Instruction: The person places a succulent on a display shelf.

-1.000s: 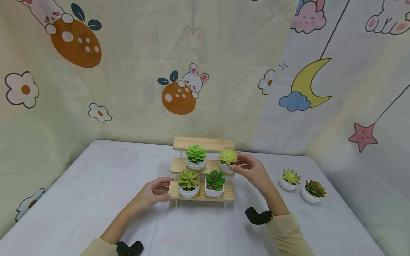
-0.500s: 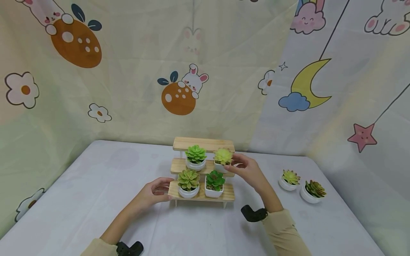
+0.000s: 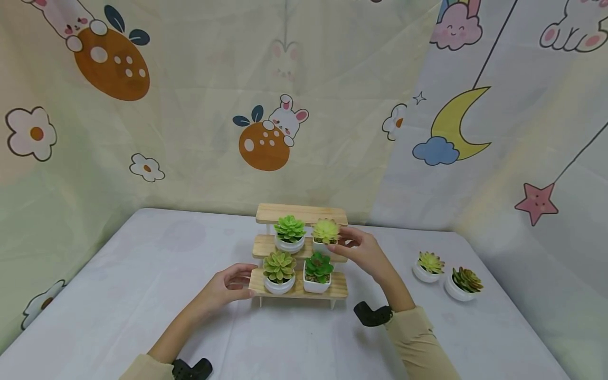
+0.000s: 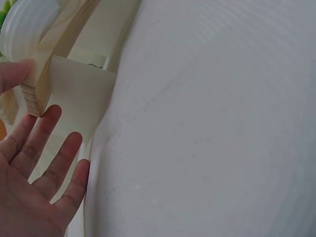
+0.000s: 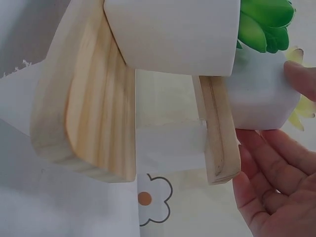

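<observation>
A three-tier wooden plant stand (image 3: 301,214) stands on the table. My left hand (image 3: 230,283) holds the left end of its lowest board, the thumb (image 4: 17,74) on one face and fingertips at the edge. On the middle board, my right hand (image 3: 363,250) grips a yellow-green potted succulent (image 3: 325,231) by its square white pot (image 5: 264,91), thumb and fingers on opposite sides. A bright green potted succulent (image 3: 289,228) sits left of it. The lowest board carries a pale green succulent (image 3: 279,266) in a round pot and a dark green one (image 3: 318,267) in a square pot.
Two more potted succulents, a yellowish one (image 3: 431,263) and a reddish-green one (image 3: 467,280), stand on the white tablecloth (image 3: 285,343) at the right. The top board of the stand bears no pot. A printed cloth backdrop (image 3: 199,105) rises behind and beside the table.
My right hand has shifted left along the middle board with the yellow-green succulent, bringing it closer to the bright green one. The left hand keeps its hold on the stand.
</observation>
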{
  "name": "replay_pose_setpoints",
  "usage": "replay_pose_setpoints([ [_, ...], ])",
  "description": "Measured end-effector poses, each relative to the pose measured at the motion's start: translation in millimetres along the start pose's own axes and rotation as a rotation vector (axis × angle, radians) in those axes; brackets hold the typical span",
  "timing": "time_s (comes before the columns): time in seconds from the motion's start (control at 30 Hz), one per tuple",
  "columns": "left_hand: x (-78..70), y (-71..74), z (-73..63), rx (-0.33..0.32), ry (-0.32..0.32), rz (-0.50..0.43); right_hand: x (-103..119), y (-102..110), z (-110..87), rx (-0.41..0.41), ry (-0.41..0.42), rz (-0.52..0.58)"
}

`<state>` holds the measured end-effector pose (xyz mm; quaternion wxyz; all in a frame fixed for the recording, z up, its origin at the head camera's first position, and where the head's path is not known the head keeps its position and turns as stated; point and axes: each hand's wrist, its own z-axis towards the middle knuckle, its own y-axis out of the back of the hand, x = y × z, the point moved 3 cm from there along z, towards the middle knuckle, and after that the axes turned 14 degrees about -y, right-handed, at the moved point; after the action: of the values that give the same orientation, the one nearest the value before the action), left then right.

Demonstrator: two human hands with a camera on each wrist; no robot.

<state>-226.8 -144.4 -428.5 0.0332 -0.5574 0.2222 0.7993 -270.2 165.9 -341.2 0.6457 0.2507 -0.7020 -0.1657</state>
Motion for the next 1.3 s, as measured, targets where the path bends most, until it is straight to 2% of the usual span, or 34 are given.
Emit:
replay_pose_setpoints([
  [0.37, 0.8, -0.2, 0.6, 0.002, 0.001, -0.002, -2.1, 0.5, 1.5, 0.015, 0.003, 0.006],
  [0.7, -0.2, 0.2, 0.9, 0.003, -0.006, -0.004, -0.5, 7.9, -1.7, 0.009, 0.080, 0.011],
  [0.93, 1.4, 0.7, 1.2, -0.002, 0.004, -0.004, -7.5, 17.8, -6.3, 0.009, 0.118, -0.005],
  [1.3, 0.4, 0.4, 0.9, 0.001, -0.003, -0.008, -20.3, 40.9, -17.0, -0.059, 0.096, -0.028],
])
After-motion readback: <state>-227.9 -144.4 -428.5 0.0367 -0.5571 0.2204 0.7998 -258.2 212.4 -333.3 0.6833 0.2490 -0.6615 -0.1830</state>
